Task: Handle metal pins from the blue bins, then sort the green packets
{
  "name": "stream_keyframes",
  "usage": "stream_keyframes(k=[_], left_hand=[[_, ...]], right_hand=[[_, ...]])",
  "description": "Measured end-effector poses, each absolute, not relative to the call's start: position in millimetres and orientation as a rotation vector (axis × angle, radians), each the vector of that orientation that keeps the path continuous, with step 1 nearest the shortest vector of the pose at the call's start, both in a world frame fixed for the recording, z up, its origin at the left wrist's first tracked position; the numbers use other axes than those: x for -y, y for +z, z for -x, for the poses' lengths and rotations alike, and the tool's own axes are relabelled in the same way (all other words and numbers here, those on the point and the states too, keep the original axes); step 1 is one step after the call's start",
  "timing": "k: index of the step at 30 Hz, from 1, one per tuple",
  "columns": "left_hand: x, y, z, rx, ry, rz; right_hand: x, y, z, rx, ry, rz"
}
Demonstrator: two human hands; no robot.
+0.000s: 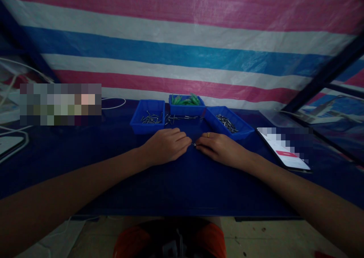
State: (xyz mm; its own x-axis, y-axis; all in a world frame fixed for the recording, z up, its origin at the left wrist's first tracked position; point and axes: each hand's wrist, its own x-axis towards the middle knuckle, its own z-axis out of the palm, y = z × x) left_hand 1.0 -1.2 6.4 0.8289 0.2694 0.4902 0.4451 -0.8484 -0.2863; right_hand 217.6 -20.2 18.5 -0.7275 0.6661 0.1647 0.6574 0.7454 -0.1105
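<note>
Pin (193,144), small and shiny, sits between my fingertips, about midway between the desk's left and right edges and well in from the front edge. My left hand (170,146) is drawn narrow on its left end, and my right hand (217,146) pinches the other. Whether it touches the desk (176,193), I can't tell. I judge it light, stiff and hard to break, likely metal; being so slim and smooth, it could slip or roll, so I'd take it by the ends, with the tips of the fingers only.

The desk is dark blue and slightly glossy. Toward its back edge stand a left bin (146,128) and a right bin (241,135), both with metal pieces, and a back bin (186,109) with green pieces (193,99). Loose pieces (190,117) lie between the bins. A phone (292,157) rests toward the right edge. Behind the back edge hangs a striped sheet (182,60); pale floor (256,237) shows below the front edge, and the light is dim.
</note>
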Motion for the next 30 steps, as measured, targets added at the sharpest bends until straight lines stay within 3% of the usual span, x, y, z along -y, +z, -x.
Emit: stream_keyframes(k=[30], left_hand=[[-0.7,6.3,-3.7,0.770,-0.583,2.598]], right_hand=[[21.7,22.5,-218.6,2.634,0.054,1.181]])
